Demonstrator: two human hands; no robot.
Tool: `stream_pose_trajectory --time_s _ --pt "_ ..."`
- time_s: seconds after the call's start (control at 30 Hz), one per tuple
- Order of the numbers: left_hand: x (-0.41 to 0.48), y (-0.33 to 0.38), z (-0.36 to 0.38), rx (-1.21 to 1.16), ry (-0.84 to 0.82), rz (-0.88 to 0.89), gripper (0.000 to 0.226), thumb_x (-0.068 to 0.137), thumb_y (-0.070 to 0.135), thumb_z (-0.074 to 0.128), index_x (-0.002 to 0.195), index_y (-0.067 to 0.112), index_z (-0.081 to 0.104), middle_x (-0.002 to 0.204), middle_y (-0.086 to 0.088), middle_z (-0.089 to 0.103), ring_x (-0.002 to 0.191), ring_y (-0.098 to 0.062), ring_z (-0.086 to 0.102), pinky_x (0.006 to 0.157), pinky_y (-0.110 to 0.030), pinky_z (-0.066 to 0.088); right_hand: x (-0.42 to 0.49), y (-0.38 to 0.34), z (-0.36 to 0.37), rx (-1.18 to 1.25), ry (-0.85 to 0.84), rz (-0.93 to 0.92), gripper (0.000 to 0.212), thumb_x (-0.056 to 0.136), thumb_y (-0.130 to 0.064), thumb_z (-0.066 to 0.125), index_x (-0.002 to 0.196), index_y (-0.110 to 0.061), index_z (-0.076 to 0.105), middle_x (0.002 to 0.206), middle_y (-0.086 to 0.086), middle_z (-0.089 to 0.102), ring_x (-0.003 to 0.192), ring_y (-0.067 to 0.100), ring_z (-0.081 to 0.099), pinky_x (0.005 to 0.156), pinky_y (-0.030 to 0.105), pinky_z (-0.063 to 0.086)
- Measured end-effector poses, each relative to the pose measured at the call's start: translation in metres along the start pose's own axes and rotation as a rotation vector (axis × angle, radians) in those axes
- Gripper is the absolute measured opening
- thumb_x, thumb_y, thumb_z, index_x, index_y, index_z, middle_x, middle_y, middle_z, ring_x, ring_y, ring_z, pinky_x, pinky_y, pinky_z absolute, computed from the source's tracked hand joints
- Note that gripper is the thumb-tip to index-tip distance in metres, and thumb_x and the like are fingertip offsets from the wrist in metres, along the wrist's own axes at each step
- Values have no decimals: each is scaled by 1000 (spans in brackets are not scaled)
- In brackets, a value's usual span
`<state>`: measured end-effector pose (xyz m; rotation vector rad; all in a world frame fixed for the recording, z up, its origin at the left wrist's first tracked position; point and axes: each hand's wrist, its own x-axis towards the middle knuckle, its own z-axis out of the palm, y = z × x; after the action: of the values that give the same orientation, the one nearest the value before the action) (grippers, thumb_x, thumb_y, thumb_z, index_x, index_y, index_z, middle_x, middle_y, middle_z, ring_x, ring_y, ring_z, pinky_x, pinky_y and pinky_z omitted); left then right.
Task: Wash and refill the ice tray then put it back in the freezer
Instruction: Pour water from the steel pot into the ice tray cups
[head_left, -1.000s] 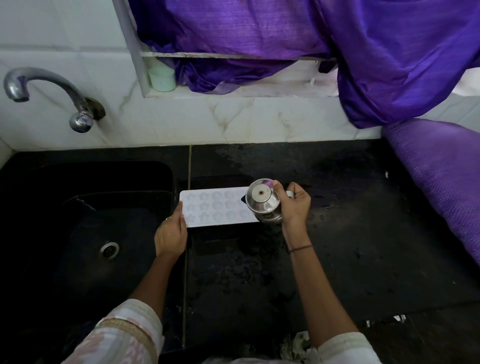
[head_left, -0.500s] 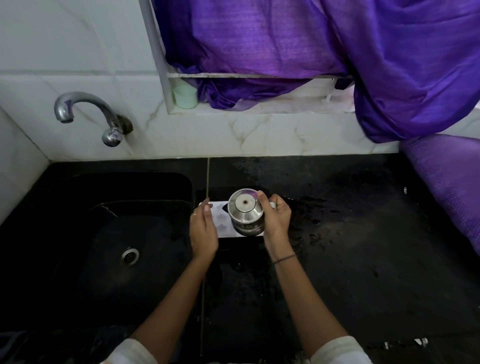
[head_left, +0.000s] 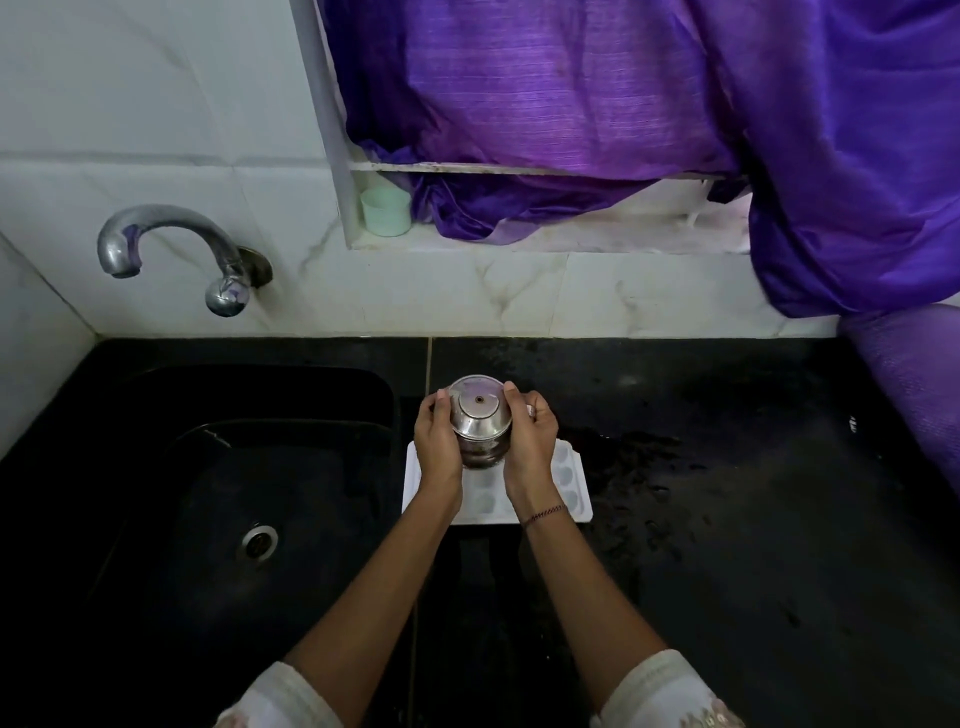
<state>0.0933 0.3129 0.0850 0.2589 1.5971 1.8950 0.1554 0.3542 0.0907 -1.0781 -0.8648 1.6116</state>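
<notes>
A white ice tray (head_left: 569, 486) with rounded moulds lies flat on the black counter (head_left: 727, 493), just right of the sink. Above it I hold a steel cup (head_left: 477, 418) tipped over, its base turned up toward me. My left hand (head_left: 438, 441) grips the cup's left side and my right hand (head_left: 530, 441) grips its right side. My hands and the cup hide much of the tray's middle and left part.
A black sink (head_left: 208, 493) with a steel drain (head_left: 260, 541) lies to the left, under a chrome tap (head_left: 171, 249) on the white tiled wall. A pale green cup (head_left: 386, 210) stands in the window niche. Purple cloth (head_left: 675, 104) hangs above and at the right edge.
My left hand left the tray's end and took hold of the cup beside my right hand. The cup now sits over the tray's middle, tipped further.
</notes>
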Motion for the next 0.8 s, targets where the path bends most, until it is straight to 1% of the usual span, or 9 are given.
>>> stream_pose_trajectory --time_s 0.07,0.1,0.17,0.23,0.33,0.43,0.6,0.73,0.8 --pt "15 -2 4 -11 8 3 27 100 23 41 109 4 58 98 -8 62 88 -16 58 73 -21 46 14 1 8 -10 -1 5 24 90 -14 60 68 -16 50 70 -1 58 68 8 56 64 18 48" --pt "23 -2 6 -18 15 2 25 100 22 41 106 5 58 97 -8 62 88 -16 58 73 -22 46 21 2 12 -14 -4 11 21 91 -13 59 72 -15 52 73 -1 60 69 7 58 63 15 49" --pt "40 -5 10 -18 25 -7 21 100 22 41 101 9 57 94 -6 62 86 -15 58 73 -22 46 36 6 18 -19 -9 31 19 92 -13 58 75 -14 51 77 -1 61 72 7 59 62 13 49" --pt "57 -10 14 -8 19 -17 19 99 21 42 98 11 58 94 -6 62 87 -17 58 76 -24 46 51 13 22 -16 -3 41 18 91 -15 60 77 -14 49 82 -1 61 78 9 60 70 18 50" --pt "80 -20 17 -8 10 -49 18 99 20 42 96 12 58 94 -6 63 91 -19 58 81 -29 46 72 27 26 -22 7 53 11 90 -19 62 88 -17 52 87 -3 61 85 12 60 87 31 49" --pt "98 -29 16 2 3 -61 18 99 18 42 98 11 58 94 -6 63 92 -19 58 81 -28 47 89 38 29 -11 -2 73 10 90 -18 63 95 -17 54 91 -2 60 89 12 60 94 35 48" --pt "114 -37 17 10 7 -53 19 99 14 41 102 8 58 95 -7 62 88 -16 58 76 -21 47 106 51 31 -33 -35 53 3 91 -16 60 94 -18 59 93 0 61 88 12 60 92 35 48" --pt "118 -42 20 11 9 -49 22 99 16 41 107 7 59 101 -10 63 90 -16 60 76 -23 49 114 54 32 -37 -37 65 2 93 -17 58 94 -18 60 92 -1 63 87 11 61 86 30 50" --pt "120 -43 21 16 13 -45 21 99 17 41 106 8 59 101 -10 63 91 -17 60 76 -23 49 116 55 32 -39 -36 64 3 93 -17 58 94 -16 61 91 -1 64 84 9 62 80 24 53"
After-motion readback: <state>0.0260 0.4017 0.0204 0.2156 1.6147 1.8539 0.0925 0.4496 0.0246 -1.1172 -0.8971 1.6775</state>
